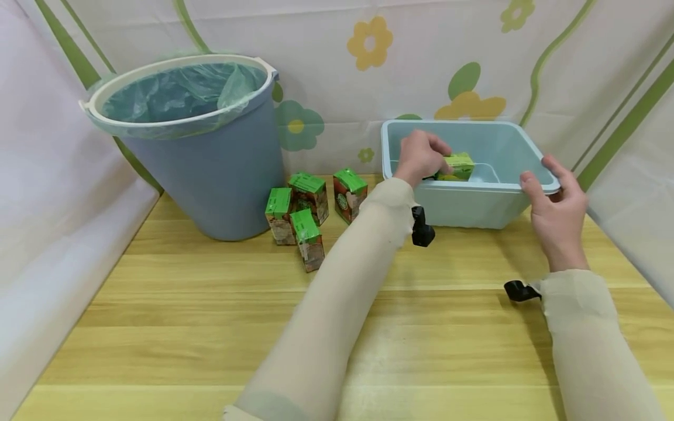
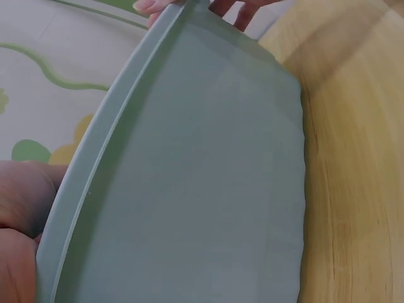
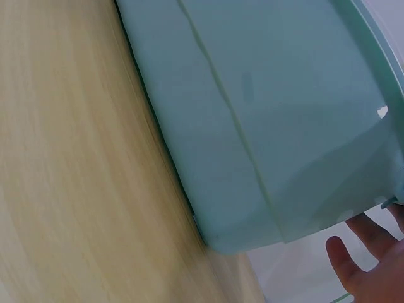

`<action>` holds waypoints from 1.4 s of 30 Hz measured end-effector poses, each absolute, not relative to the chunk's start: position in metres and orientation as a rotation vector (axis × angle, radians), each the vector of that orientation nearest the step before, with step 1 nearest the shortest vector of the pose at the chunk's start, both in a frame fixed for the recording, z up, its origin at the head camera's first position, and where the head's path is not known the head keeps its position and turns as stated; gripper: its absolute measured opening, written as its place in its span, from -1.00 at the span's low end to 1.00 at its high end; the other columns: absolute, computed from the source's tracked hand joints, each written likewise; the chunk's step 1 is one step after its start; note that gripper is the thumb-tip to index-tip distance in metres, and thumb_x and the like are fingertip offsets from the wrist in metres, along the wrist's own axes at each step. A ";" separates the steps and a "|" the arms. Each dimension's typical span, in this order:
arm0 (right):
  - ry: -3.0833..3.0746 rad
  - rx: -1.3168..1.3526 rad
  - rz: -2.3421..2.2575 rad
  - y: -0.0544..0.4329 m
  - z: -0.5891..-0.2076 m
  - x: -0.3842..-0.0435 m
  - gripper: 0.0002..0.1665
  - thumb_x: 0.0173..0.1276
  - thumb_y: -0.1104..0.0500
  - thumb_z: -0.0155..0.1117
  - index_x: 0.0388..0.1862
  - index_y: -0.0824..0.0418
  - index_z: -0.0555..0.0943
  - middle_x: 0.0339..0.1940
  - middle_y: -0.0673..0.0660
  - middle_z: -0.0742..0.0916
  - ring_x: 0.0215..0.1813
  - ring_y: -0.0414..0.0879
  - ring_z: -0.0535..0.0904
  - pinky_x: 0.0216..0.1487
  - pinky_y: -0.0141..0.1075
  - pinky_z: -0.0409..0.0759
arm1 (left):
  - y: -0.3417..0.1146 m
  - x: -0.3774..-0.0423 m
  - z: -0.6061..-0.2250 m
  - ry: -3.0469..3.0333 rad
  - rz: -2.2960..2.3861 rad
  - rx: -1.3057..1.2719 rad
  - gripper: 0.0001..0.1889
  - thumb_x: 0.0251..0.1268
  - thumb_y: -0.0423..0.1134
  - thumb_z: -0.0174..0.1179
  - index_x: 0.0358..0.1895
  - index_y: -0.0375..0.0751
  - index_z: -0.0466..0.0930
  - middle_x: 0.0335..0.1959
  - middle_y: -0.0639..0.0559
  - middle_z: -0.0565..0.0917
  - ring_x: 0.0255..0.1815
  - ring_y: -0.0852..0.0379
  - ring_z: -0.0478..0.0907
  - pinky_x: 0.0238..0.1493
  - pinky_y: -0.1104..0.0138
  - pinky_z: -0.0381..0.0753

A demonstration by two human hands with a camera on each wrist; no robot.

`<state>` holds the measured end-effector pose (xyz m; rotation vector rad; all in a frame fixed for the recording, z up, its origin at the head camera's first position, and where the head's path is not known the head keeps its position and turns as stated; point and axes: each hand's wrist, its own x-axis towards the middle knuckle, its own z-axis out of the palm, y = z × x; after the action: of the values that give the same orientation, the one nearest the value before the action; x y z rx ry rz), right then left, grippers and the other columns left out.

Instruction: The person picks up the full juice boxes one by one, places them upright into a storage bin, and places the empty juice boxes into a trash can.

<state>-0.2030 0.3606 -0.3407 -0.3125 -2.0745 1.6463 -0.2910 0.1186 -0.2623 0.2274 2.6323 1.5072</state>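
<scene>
A light blue plastic basin (image 1: pixel 463 204) stands at the back right of the wooden table. My left hand (image 1: pixel 423 156) reaches over its near rim and pinches a small green box (image 1: pixel 458 166) inside; the box's left end is hidden by the fingers. The left wrist view shows the basin's outer wall (image 2: pixel 202 164), with part of the left hand (image 2: pixel 25 214) behind the rim. At the right front corner, my right hand (image 1: pixel 560 210) grips the basin's rim between thumb and fingers. Its fingers (image 3: pixel 372 237) show beside the basin in the right wrist view.
Several small boxes with green tops (image 1: pixel 308 184) stand together left of the basin, one a little apart (image 1: pixel 350 193). A blue bucket (image 1: pixel 210 175) lined with a thin bag is at the back left. Behind everything hangs a flowered white cloth (image 1: pixel 326 52).
</scene>
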 end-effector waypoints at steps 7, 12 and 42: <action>-2.067 -0.315 1.669 0.360 -0.339 -0.202 -0.26 0.49 -0.03 0.42 0.60 -0.08 0.46 0.52 -0.12 0.49 0.01 -0.26 0.43 -0.24 -0.68 0.50 | 0.122 -0.290 -0.261 2.759 1.277 0.247 -0.69 0.30 -0.41 0.44 0.03 0.04 0.88 0.11 0.24 0.82 0.34 0.26 0.59 0.10 0.52 0.67; -2.040 -0.312 1.694 0.358 -0.339 -0.203 -0.25 0.47 -0.01 0.44 0.60 -0.05 0.46 0.54 -0.10 0.48 0.01 -0.27 0.44 -0.24 -0.68 0.50 | 0.120 -0.292 -0.261 2.752 1.265 0.245 -0.70 0.27 -0.34 0.50 0.03 0.07 0.87 0.13 0.26 0.81 0.39 0.25 0.56 0.17 0.51 0.66; -2.022 -0.298 1.700 0.351 -0.339 -0.210 -0.27 0.47 -0.01 0.44 0.58 -0.05 0.49 0.45 -0.07 0.52 -0.02 -0.24 0.45 -0.29 -0.66 0.50 | 0.077 -0.287 -0.251 2.201 1.924 0.435 -0.66 0.40 -0.21 0.45 0.20 0.04 0.74 0.00 0.18 0.78 -0.01 0.31 0.66 -0.01 0.47 0.63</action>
<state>-0.2104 0.3512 -0.3390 -0.2984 -2.0215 1.7003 -0.2874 0.0767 -0.2510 0.4346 2.2009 1.9235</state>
